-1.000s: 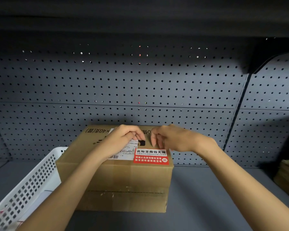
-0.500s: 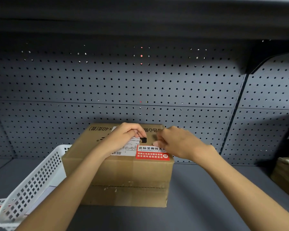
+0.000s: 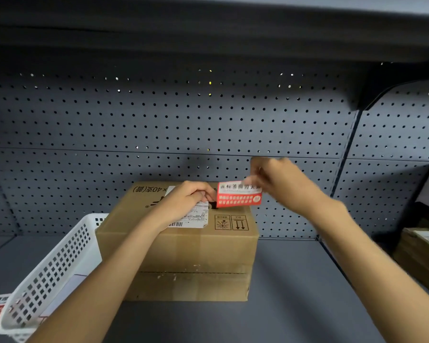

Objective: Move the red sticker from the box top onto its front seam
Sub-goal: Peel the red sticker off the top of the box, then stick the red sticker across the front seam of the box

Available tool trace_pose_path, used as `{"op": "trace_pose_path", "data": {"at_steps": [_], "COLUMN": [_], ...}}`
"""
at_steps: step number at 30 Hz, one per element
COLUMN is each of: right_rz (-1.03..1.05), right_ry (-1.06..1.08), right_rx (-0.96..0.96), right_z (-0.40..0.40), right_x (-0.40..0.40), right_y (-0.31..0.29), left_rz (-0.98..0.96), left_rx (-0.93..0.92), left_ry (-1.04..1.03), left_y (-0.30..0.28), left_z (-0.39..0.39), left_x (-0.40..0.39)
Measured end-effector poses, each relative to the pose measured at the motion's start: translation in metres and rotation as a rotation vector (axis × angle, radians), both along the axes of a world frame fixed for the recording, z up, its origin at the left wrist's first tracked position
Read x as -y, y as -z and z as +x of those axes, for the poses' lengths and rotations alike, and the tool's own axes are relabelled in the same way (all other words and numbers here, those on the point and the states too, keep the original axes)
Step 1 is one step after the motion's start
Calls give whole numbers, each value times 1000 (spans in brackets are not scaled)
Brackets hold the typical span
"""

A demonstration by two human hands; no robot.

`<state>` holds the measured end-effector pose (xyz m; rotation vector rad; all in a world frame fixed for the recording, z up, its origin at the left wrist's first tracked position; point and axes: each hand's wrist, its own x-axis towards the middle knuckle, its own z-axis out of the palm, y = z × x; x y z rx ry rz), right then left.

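At centre frame the right hand (image 3: 286,184) pinches the peeled red sticker (image 3: 238,194); the left hand (image 3: 186,201) presses flat on the box (image 3: 178,248). Next: lower it onto the front seam (image 3: 193,272).

Dim, bluish light; deep shadow under the upper shelf (image 3: 208,26), wide-angle bending at edges, right hand (image 3: 282,184) motion-blurred.

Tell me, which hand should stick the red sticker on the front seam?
The right hand. Its fingers already pinch the red sticker, lifted off the box. The left hand presses on the box top, steadying it.
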<state>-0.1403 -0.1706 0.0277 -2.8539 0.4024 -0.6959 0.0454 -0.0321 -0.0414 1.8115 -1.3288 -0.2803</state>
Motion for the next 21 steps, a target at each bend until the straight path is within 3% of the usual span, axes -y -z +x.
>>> {"op": "trace_pose_path", "data": {"at_steps": [6, 12, 15, 21], "right_rz": [75, 118, 170, 242], "right_ry": [-83, -111, -90, -67], "right_rx": [67, 94, 63, 3], "right_z": [-22, -20, -18, -7], "right_x": [-22, -52, -66, -100], "right_y": [-21, -13, -13, 0], "left_rz": [-60, -685, -658, -583], "left_rx": [55, 34, 190, 349], "left_ry": [-17, -11, 24, -133], "left_y": [-1, -19, -8, 13], "left_z": [-4, -44, -58, -62], "left_x": [-2, -42, -69, -99]}}
